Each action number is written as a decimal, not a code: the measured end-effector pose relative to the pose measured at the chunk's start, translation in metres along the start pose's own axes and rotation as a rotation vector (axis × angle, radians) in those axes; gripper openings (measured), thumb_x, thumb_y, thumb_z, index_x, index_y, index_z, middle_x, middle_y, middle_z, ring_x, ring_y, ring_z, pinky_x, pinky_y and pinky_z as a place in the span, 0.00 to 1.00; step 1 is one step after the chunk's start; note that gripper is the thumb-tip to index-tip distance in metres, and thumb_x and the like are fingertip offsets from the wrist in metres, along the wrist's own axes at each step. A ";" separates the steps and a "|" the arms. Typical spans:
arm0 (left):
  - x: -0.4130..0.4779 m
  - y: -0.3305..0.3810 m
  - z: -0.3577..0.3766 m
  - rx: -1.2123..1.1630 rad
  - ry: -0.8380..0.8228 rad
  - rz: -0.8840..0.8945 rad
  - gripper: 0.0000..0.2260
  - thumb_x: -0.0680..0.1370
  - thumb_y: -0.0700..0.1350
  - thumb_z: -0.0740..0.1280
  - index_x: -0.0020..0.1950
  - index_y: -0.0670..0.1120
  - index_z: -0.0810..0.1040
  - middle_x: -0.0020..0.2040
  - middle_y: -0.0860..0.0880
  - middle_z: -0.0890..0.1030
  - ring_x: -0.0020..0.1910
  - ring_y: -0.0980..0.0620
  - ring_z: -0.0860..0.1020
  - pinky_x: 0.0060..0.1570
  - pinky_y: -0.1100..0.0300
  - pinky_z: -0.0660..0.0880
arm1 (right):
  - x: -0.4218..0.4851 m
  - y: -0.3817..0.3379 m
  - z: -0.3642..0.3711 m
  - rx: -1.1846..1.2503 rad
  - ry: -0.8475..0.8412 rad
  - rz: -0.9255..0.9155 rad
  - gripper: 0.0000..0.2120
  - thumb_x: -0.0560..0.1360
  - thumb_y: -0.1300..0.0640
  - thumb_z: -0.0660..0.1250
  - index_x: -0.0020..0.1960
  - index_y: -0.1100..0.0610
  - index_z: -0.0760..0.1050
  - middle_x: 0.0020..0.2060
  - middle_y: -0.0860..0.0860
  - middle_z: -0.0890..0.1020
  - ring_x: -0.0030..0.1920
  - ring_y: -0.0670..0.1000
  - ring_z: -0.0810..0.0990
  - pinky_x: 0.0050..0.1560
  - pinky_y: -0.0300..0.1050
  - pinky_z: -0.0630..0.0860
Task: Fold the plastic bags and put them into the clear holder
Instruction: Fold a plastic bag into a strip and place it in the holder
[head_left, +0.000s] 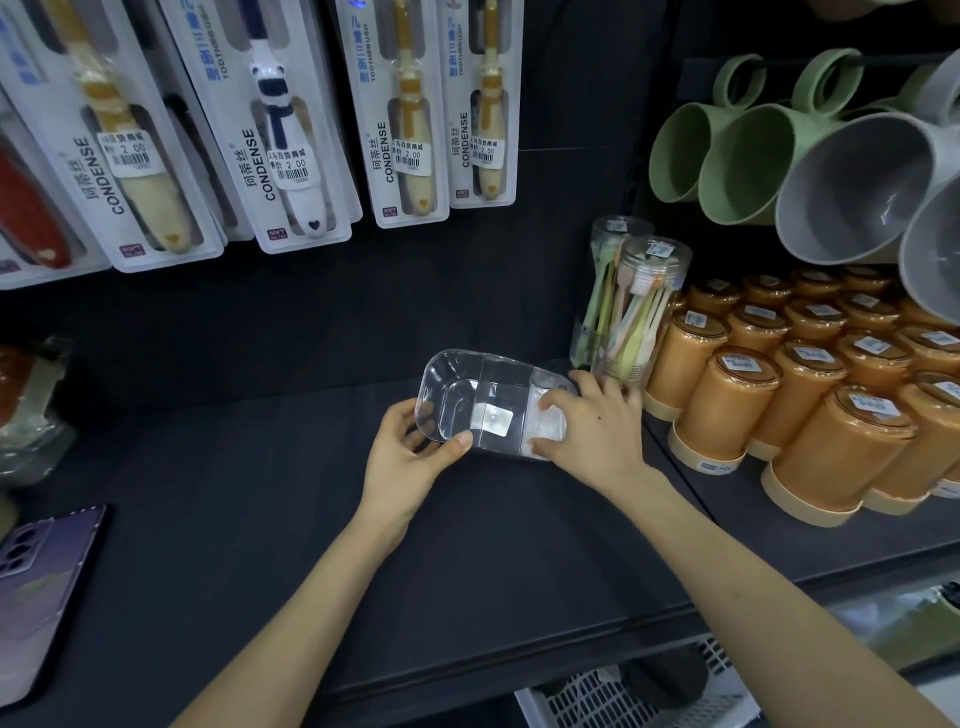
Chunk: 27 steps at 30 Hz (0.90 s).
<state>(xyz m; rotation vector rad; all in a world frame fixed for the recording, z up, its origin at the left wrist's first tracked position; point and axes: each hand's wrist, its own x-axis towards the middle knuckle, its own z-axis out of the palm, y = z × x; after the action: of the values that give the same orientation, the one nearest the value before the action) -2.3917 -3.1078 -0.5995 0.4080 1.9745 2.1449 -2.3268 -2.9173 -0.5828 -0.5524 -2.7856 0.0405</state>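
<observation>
Where a matte black shelf (260, 519) runs below a dark wall hung with glossy toothbrush packs (291, 130), smooth orange cups (831, 415) stand at right. Near them, low over the shelf, is the clear holder (467, 395), a rounded hard-plastic tray. The left hand (405, 452) grips its left end, thumb on the rim; the right hand (597, 426) curls round a folded white plastic bag (548, 431) in its right end.
</observation>
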 end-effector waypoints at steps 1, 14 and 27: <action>0.001 0.002 0.000 0.009 0.001 0.000 0.21 0.70 0.35 0.75 0.57 0.49 0.73 0.54 0.55 0.78 0.50 0.61 0.78 0.45 0.72 0.74 | 0.002 -0.001 -0.001 0.007 -0.040 0.018 0.22 0.67 0.38 0.72 0.58 0.44 0.77 0.67 0.51 0.71 0.67 0.56 0.67 0.67 0.56 0.55; 0.020 0.013 0.006 0.150 -0.036 -0.068 0.16 0.72 0.42 0.75 0.49 0.56 0.71 0.52 0.58 0.75 0.47 0.63 0.76 0.42 0.75 0.73 | 0.010 -0.003 -0.009 -0.018 -0.150 0.153 0.23 0.71 0.39 0.69 0.64 0.43 0.74 0.68 0.51 0.69 0.69 0.55 0.64 0.67 0.53 0.57; 0.010 0.026 0.002 0.363 -0.137 -0.150 0.32 0.77 0.54 0.68 0.76 0.47 0.61 0.72 0.49 0.69 0.70 0.51 0.68 0.64 0.62 0.66 | -0.086 0.013 -0.036 0.219 0.131 0.086 0.14 0.69 0.50 0.75 0.52 0.55 0.81 0.53 0.55 0.79 0.51 0.61 0.77 0.52 0.54 0.72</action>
<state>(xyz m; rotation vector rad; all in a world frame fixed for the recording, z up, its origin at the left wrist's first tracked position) -2.3992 -3.1053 -0.5728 0.4319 2.2355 1.6257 -2.2355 -2.9388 -0.5744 -0.5955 -2.5858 0.3125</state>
